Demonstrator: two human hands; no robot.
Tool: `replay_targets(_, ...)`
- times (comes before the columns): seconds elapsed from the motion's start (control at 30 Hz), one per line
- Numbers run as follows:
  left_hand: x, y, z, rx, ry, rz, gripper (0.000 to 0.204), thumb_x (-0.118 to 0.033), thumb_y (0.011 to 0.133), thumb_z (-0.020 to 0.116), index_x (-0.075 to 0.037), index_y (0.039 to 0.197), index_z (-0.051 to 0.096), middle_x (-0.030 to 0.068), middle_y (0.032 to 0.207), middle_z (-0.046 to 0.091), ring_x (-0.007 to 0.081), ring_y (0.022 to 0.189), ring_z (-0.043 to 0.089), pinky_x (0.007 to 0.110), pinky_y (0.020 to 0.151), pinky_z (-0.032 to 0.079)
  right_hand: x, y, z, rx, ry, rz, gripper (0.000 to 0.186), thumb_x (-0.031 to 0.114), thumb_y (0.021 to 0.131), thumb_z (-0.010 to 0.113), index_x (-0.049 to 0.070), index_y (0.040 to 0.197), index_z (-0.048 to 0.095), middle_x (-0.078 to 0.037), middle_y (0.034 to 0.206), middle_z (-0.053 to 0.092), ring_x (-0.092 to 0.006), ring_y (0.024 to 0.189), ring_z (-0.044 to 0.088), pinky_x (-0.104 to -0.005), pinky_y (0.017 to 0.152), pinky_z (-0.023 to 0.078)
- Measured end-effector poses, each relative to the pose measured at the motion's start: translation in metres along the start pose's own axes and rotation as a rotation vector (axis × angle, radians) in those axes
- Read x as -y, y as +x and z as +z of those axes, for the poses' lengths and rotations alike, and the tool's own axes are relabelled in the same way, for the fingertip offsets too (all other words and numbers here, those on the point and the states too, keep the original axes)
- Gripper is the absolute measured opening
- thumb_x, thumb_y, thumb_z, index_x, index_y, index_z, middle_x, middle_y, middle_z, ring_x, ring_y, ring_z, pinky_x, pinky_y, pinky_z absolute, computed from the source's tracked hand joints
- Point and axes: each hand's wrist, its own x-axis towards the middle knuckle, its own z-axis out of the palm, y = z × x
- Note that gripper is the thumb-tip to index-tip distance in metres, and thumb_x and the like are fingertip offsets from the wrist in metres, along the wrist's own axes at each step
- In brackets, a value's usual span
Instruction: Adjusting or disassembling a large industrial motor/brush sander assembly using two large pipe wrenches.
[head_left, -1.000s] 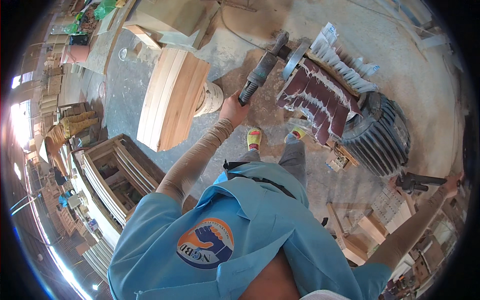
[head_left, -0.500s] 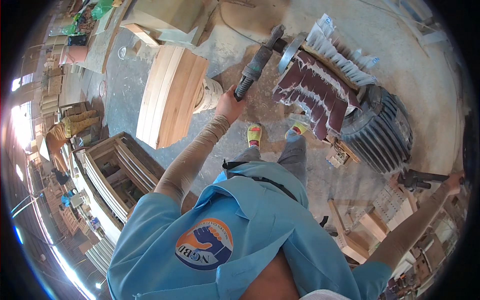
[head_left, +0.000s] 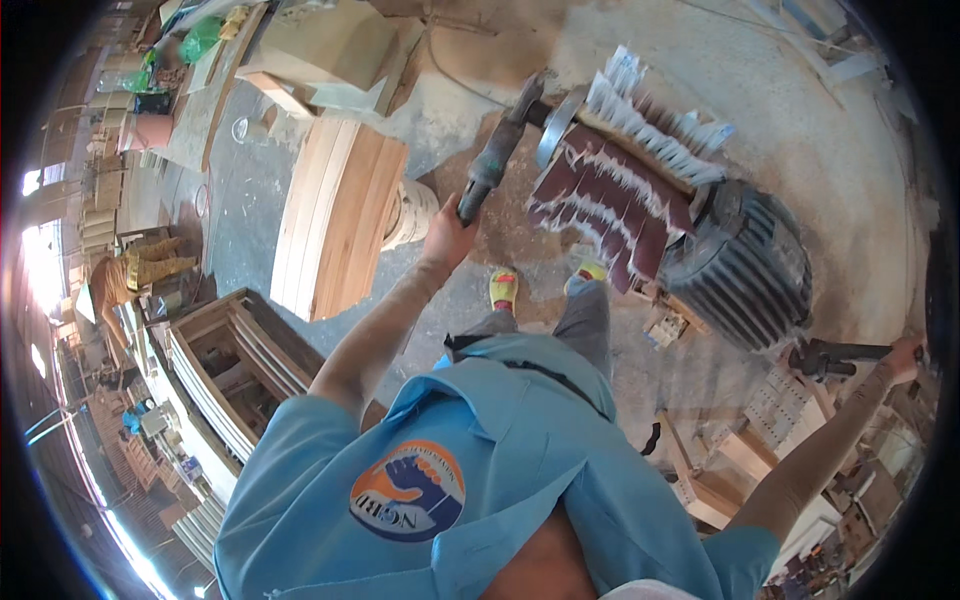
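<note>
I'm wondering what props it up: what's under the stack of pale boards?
Under the right side of the boards, part of a round whitish tub shows. The rest of the tub, and anything else beneath, is covered.

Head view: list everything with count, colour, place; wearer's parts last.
Finned motor: one, grey, right of centre
Abrasive flaps: several, maroon, beside the motor
Bristle tufts: many, white, beyond the flaps
Metal bar: one, grey, in left hand
Handle: one, black, in right hand
Boards: several, pale brown, left of centre
Drum: one, whitish, beside the boards
Wooden frames: several, brown, lower left
Block: one, beige, upper left
Bag: one, green, upper left
Co-worker: one, brownish clothes, far left
Wood pieces: several, pale, lower right
Small clutter: uncountable, mixed, far left
Slippers: two, yellow, centre
Trousers: one, grey, centre
Shirt: one, blue, lower centre
Hands: two, bare, centre, far right
</note>
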Motion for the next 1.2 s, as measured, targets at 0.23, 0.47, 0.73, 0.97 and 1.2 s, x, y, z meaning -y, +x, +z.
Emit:
replay_targets(0.23,0.006,0.000,0.000,0.013,0.043,-0.012,0.030,-0.025,0.078,0.058,-0.003,0.097,0.051,0.0247,0.075,0.058,0.0423,0.076,0.056,0.043,0.062,0.044,-0.001,0.004,0.008,0.009,0.005,-0.012,0.057,0.054,0.077,0.054,0.000,0.061,0.063,-0.008,0.058,0.060,-0.0193,0.059,0.058,-0.0325,0.059,0.047)
replay_targets(0.47,0.011,0.005,0.015,-0.071,0.018,0.047,0.032,-0.026,0.077,0.060,-0.003,0.096,0.050,0.0244,0.074,0.058,0.0424,0.077,0.056,0.044,0.062,0.044,0.017,0.015,0.033,0.001,0.010,-0.042,0.056,0.052,0.078,0.054,0.000,0.062,0.063,-0.008,0.057,0.059,-0.0189,0.058,0.057,-0.0326,0.058,0.046)
replay_targets(0.73,0.014,0.000,0.014,-0.031,0.080,-0.065,0.033,-0.026,0.077,0.060,-0.004,0.100,0.051,0.0240,0.076,0.059,0.0410,0.078,0.057,0.044,0.063,0.045,0.009,0.017,0.038,0.038,-0.005,-0.060,0.054,0.050,0.079,0.055,-0.001,0.063,0.062,-0.008,0.057,0.057,-0.0185,0.056,0.055,-0.0328,0.056,0.044)
replay_targets(0.97,0.023,0.006,0.023,-0.021,-0.013,0.023,0.030,-0.020,0.077,0.058,-0.005,0.102,0.050,0.0237,0.078,0.058,0.0416,0.078,0.057,0.044,0.063,0.045,0.006,0.015,0.025,0.026,0.001,-0.071,0.052,0.048,0.079,0.055,-0.001,0.064,0.062,-0.008,0.056,0.056,-0.0182,0.054,0.053,-0.0329,0.054,0.043)
replay_targets(1.2,0.026,0.007,0.024,-0.009,-0.037,0.016,0.030,-0.020,0.077,0.058,-0.002,0.101,0.050,0.0250,0.080,0.058,0.0424,0.081,0.056,0.043,0.064,0.044,0.004,0.011,0.027,0.045,0.009,-0.081,0.050,0.046,0.080,0.056,-0.002,0.065,0.062,-0.008,0.056,0.055,-0.0178,0.053,0.052,-0.0330,0.053,0.042)
